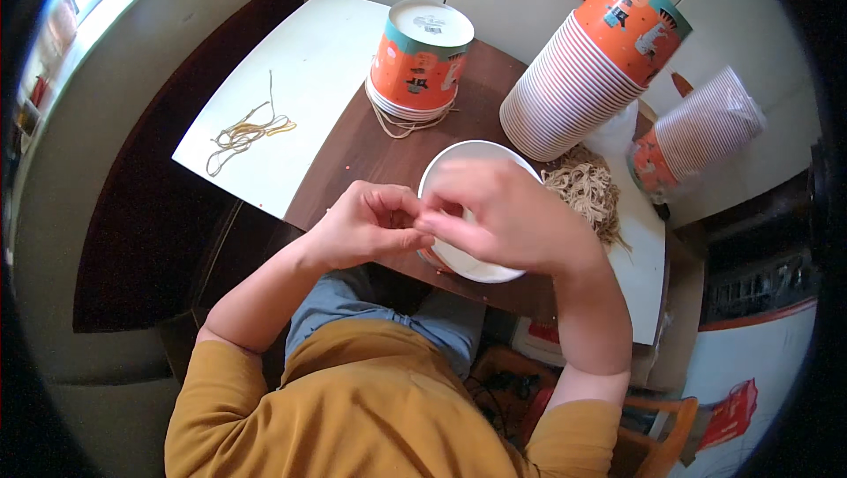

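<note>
My left hand point(371, 224) and my right hand point(512, 218) meet at their fingertips above the near-left rim of a paper tub point(472, 268). Both have thumb and fingers pinched together; what lies between them is too small to make out. The tub stands mouth up, white inside, and my right hand covers much of its opening. Just right of it lies a heap of beige cords point(589, 200). Behind the hands, an orange and teal tub point(415, 72) sits upside down with cord loops around its lower end.
A tall, leaning stack of nested tubs point(573, 81) rises at the back right. Farther right is a plastic-wrapped stack point(706, 129). Loose cords point(247, 135) lie on the table's white left part point(318, 54). A wooden chair point(670, 443) is at lower right.
</note>
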{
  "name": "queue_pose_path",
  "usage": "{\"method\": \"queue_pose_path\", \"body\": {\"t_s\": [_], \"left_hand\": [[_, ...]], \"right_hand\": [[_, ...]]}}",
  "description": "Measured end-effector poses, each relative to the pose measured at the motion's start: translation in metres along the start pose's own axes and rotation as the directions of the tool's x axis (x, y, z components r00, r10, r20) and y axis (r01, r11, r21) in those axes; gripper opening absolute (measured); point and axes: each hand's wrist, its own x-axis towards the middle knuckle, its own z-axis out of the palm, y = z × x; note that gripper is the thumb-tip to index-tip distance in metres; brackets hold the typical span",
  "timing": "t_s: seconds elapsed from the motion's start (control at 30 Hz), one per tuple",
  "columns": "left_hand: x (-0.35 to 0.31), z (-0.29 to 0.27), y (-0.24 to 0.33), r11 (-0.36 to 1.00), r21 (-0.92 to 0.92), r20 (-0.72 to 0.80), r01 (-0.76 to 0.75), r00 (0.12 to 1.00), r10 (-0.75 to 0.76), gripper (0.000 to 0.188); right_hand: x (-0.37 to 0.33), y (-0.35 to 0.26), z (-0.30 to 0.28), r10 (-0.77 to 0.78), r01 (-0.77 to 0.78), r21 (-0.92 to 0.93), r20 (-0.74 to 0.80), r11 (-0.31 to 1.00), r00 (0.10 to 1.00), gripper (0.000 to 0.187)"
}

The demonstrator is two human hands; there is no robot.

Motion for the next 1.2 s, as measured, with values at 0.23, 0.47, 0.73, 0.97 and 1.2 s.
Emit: {"method": "queue_pose_path", "body": {"t_s": [0.23,0.47,0.73,0.97,1.2], "left_hand": [[-0.010,0.003,0.004,0.998,0.052,-0.171,0.017,0.985,-0.007,0.012],[-0.011,-0.002,0.013,0.991,0.129,-0.203,0.017,0.979,0.010,0.012],[-0.006,-0.008,0.016,0.992,0.124,-0.046,0.000,0.999,0.006,0.011],[-0.003,-0.007,0.028,0.981,0.184,-0.042,0.060,0.998,-0.053,0.010],[-0.006,-0.010,0.032,0.821,0.561,0.049,-0.104,0.995,0.092,0.010]], "right_hand": [[0.011,0.029,0.024,-0.057,-0.139,-0.367,-0.476,0.920,0.878,0.019],[-0.032,0.004,0.031,0.165,-0.178,0.001,-0.385,0.984,0.908,0.018],[-0.020,0.009,0.051,0.218,-0.150,0.224,-0.317,0.963,0.923,0.018],[-0.017,0.019,0.057,0.243,-0.186,0.219,-0.271,0.958,0.931,0.012],[-0.024,-0.008,0.058,0.279,-0.250,0.123,-0.389,0.960,0.878,0.008]]}}
